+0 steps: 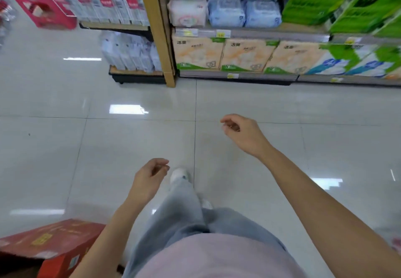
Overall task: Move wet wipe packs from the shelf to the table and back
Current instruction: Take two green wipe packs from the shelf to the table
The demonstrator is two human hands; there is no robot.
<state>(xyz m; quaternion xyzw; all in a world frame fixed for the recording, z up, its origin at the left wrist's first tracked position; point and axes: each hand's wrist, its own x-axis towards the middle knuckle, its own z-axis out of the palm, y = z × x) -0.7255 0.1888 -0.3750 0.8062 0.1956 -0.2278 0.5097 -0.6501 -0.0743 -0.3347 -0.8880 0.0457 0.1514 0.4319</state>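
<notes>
Nearest to us, our pink shirt (217, 260) is filling the bottom edge, and below it our pale blue jeans (184, 212) are reaching out to one white shoe (180, 174) that is resting on the glossy tiled floor (65, 147). At the near left a red carton (50, 243) is sitting just beside our left forearm.

Our left hand (149, 178) is hanging over the floor just left of the shoe, its fingers loosely curled and grasping nothing. Our right hand (240, 132) is reaching farther out and to the right, also above bare tile, with the fingers relaxed, bent inward and released, nothing in them. The two hands are staying well apart from the goods ahead.

The wet wipe packs (245, 10) are lying at the far side, on the upper board of the shelf (249, 33): soft pale blue bundles stacked side by side, with a white and pink bundle (187, 8) touching them on the left. Right of them, green packages (347, 2) are leaning on the same board. On the board below, orange tissue packs (245, 55) are standing in a row. A wooden post (158, 28) is closing the shelf on the left, and beyond it at the far left a pink display box (41, 2) is standing on the floor. The far goods are looking blurred, so we are not reading their labels.
</notes>
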